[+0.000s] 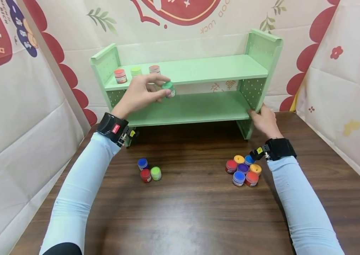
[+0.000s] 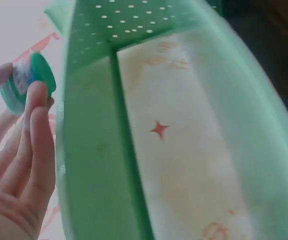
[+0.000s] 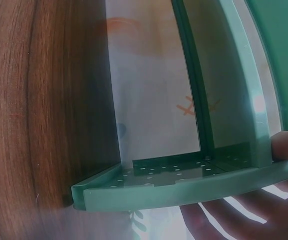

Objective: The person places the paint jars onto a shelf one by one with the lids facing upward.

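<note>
Between thumb and fingers, my left hand pinches a small jar with a green lid, in front of the upper board of a green two-tier shelf. The left wrist view shows that green-lidded jar tilted on its side in the fingertips. My right hand grips the shelf's right side panel near the lower board, thumb inside and fingers outside, as the right wrist view shows. On the upper board stand a red-lidded jar, a light green-lidded jar and a pinkish-lidded jar, partly behind my left hand.
A blue-lidded jar, a red-lidded jar and a light green-lidded jar cluster on the left of the brown table. Several more jars stand together on the right, by my right wrist. Printed cloth hangs behind.
</note>
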`<state>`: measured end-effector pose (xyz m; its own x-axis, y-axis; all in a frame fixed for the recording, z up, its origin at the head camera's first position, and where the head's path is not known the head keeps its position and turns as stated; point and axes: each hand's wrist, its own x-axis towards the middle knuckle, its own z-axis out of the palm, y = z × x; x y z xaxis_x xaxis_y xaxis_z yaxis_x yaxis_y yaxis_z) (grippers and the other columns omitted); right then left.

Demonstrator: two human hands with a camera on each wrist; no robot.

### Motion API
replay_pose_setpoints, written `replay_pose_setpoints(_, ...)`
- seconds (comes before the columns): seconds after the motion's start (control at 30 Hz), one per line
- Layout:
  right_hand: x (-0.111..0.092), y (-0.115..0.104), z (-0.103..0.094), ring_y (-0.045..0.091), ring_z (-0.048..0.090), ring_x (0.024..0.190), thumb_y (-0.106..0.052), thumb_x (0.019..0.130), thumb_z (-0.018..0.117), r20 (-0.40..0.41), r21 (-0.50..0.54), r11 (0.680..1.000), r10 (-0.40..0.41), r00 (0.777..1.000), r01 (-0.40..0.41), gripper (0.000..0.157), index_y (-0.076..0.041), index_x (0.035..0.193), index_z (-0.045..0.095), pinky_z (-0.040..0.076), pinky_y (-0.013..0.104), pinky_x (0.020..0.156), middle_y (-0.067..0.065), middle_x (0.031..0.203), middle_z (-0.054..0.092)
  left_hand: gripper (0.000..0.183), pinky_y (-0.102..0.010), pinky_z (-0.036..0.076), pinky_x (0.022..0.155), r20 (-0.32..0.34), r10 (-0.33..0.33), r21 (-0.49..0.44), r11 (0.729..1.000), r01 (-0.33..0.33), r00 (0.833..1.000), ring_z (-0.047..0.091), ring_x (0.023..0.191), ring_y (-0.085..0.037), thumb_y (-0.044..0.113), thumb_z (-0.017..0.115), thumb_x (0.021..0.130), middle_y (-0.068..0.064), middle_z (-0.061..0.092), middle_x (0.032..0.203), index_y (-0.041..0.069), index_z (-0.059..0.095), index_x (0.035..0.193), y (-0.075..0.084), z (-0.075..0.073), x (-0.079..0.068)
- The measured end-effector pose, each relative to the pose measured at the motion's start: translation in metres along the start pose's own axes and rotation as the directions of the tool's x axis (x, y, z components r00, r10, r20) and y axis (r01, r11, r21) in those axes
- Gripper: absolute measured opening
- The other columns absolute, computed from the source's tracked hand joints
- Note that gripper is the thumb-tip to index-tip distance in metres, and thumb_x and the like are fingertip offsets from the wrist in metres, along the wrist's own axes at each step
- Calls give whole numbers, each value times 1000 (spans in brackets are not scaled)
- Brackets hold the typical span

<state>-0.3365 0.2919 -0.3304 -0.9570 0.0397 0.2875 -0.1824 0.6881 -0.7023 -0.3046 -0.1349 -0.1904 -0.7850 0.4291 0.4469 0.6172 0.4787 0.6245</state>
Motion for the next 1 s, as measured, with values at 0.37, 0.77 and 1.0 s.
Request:
replay_pose_setpoints(0.37, 1, -4, 0, 52, 53, 129, -34, 106, 47, -4, -3, 1000, -8, 1000, 8, 56, -1, 151, 43, 42, 66, 106, 35, 147, 51, 44, -25, 52, 60, -112, -71, 188, 978, 92, 991, 74, 66, -12, 30, 71, 97, -9, 73, 130, 16, 65, 139, 27, -1, 27)
replay_pose_setpoints(0.77, 2, -3, -1, 53, 53, 128, -35, 105, 48, -12, -6, 1000, -22, 1000, 22, 57, -1, 151, 42, 41, 66, 105, 35, 146, 51, 35, -26, 43, 54, -128, -62, 364, 926, 105, 990, 73, 68, -14, 35, 68, 100, -4, 76, 120, 17, 62, 129, 29, 3, 40)
replay_pose_setpoints(1.0, -2, -1, -1, 53, 52, 129, -35, 106, 47, -7, -1, 1000, -7, 1000, 7, 58, -1, 152, 42, 41, 66, 106, 36, 147, 51, 29, -27, 40, 52, -155, -19, 478, 873, 92, 988, 72, 65, -11, 36, 68, 100, 4, 74, 127, 20, 70, 124, 26, 9, 46)
